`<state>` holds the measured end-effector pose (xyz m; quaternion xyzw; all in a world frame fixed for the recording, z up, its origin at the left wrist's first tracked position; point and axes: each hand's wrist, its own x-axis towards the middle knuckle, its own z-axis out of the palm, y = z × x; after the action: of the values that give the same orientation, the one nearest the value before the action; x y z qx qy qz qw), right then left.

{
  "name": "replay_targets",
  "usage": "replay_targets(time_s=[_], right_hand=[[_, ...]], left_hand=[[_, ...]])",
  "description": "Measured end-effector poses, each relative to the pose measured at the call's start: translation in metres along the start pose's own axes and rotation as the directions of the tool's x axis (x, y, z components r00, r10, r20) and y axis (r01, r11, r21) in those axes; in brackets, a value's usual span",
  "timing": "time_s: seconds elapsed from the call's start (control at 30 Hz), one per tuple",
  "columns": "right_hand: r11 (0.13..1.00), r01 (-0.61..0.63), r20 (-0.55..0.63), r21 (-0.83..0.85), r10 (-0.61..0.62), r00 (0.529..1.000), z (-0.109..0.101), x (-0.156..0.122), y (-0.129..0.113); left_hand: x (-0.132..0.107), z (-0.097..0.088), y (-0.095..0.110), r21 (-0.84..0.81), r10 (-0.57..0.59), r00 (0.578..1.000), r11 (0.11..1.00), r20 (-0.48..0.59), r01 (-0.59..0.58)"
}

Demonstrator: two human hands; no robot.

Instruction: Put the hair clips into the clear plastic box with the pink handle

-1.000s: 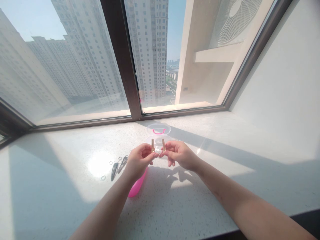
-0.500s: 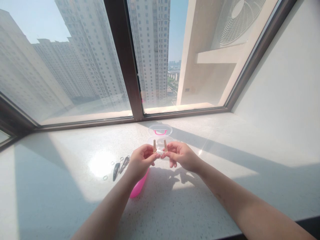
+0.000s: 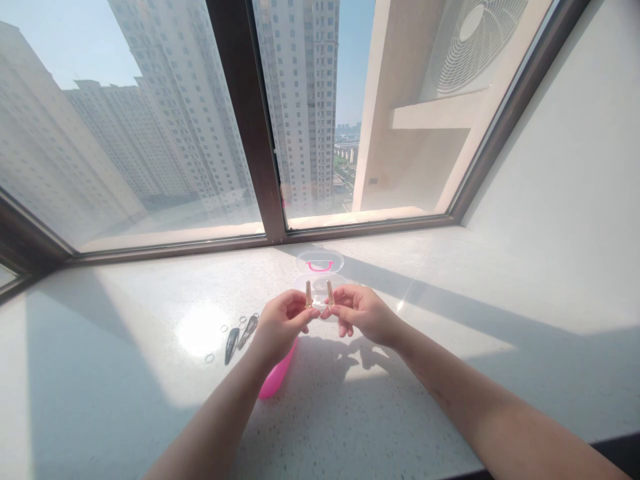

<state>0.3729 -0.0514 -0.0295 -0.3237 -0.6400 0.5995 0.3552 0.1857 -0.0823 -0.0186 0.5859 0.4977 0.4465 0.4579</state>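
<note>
From the head camera we see our two hands raised just above a pale speckled windowsill (image 3: 450,400), meeting near its middle. Our left hand (image 3: 280,323) pinches one small gold hair clip (image 3: 309,294) between thumb and fingertips, the clip standing upright. Our right hand (image 3: 361,313) pinches a second gold clip (image 3: 330,292) in the same way, just beside the first; the two clips stand side by side with a narrow gap, and we cannot tell whether their lower ends touch. Both hands are closed tight on their clips, the other fingers curled in.

Just behind the clips a small clear plastic box (image 3: 320,280) sits open on the sill, its lid (image 3: 320,261) with a pink handle lying flat behind it. A pink object (image 3: 275,379) lies on the sill under our left wrist, mostly hidden. To the left lie two dark hair clips (image 3: 239,337) and a few small rings (image 3: 224,328), well apart from the box.

We judge the main risk to be the grip: each clip is held only at its lower end, so a small slip could drop it onto the sill, or send it past the box. The strong sun glare also makes the clear box's edges hard to read, so we could misjudge its rim. Our left forearm hangs low over the pink object and could nudge it.
</note>
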Motion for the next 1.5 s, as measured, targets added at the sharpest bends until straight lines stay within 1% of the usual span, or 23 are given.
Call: replay_targets(time_s=[1.07,1.5], right_hand=[[1.000,-0.005,-0.006,0.008,0.005,1.000,0.0001,0.0000,-0.0007],[1.000,-0.017,-0.010,0.009,0.017,1.000,0.0013,0.0000,-0.0026]], left_hand=[[-0.0004,0.0000,0.0029,0.008,0.000,1.000,1.000,-0.005,0.000],[0.0000,-0.0009,-0.0019,0.002,0.016,1.000,1.000,0.005,-0.016]])
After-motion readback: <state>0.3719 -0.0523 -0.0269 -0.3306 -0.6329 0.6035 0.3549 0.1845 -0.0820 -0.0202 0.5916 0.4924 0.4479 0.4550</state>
